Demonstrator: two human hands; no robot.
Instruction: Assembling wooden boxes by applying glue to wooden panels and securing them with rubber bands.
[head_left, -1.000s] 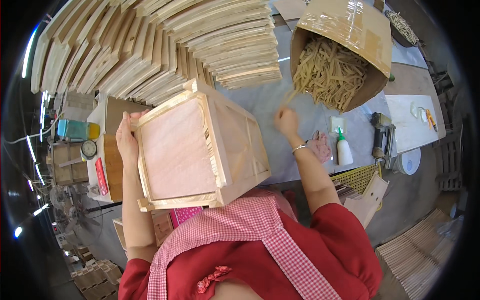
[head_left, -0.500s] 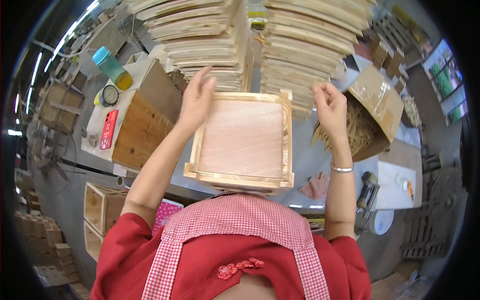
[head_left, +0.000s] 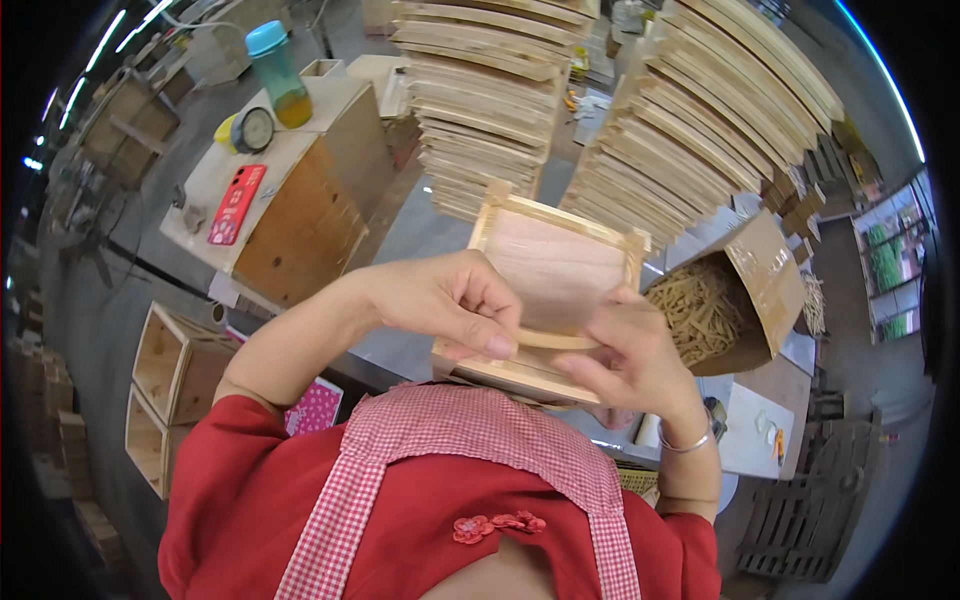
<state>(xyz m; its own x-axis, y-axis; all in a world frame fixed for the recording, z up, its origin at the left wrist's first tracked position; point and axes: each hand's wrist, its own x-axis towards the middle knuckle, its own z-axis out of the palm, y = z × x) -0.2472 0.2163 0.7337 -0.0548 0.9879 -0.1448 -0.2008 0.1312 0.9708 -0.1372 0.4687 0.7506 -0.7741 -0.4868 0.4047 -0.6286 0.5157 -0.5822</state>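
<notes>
A square wooden frame with a pale panel lies in front of me on the grey table, its far side tilted away to the right. My left hand is over its near left part, fingers curled and thumb pressed toward the index finger. At the near right corner my right hand bends its fingers and thumb toward the left hand. A pale strip spans the gap between both hands; whether it is a loose piece or the frame's near rail, I cannot tell. What the fingertips pinch is hidden.
Two tall stacks of wooden frames stand behind. At right, an open cardboard box holds tan strips. On the left, a wooden cabinet carries a bottle, a round gauge-like object and a red phone-shaped item.
Both hands have come down and together over the frame's near side; before, they were apart at its far left and right. The frame now appears turned and farther right in view.
</notes>
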